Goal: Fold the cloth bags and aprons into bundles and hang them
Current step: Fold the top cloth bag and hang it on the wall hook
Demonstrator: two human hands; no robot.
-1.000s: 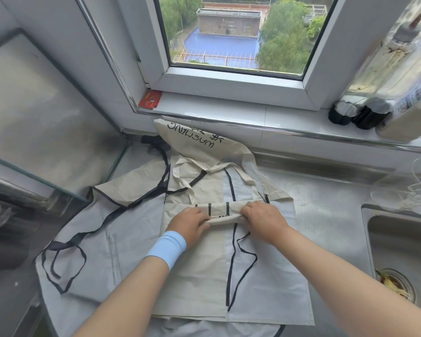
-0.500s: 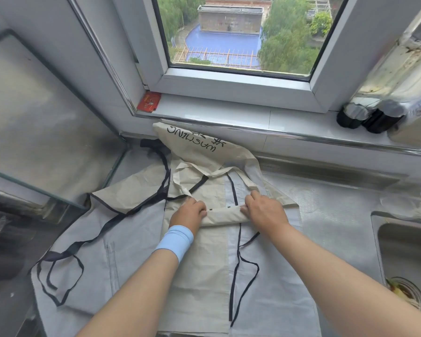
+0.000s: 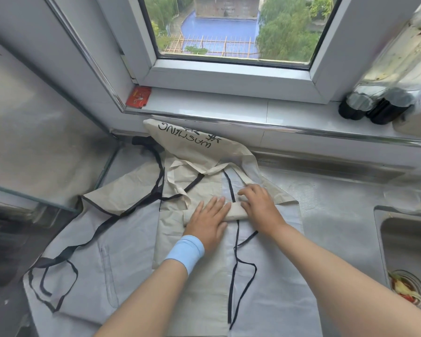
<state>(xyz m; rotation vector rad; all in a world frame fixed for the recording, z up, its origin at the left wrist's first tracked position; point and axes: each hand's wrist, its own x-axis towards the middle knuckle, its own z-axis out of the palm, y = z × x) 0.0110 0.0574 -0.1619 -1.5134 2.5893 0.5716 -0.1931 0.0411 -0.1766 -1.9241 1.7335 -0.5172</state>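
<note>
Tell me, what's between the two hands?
The rolled-up beige cloth lies between the left hand and the right hand, both touching it, as the head view shows.
</note>
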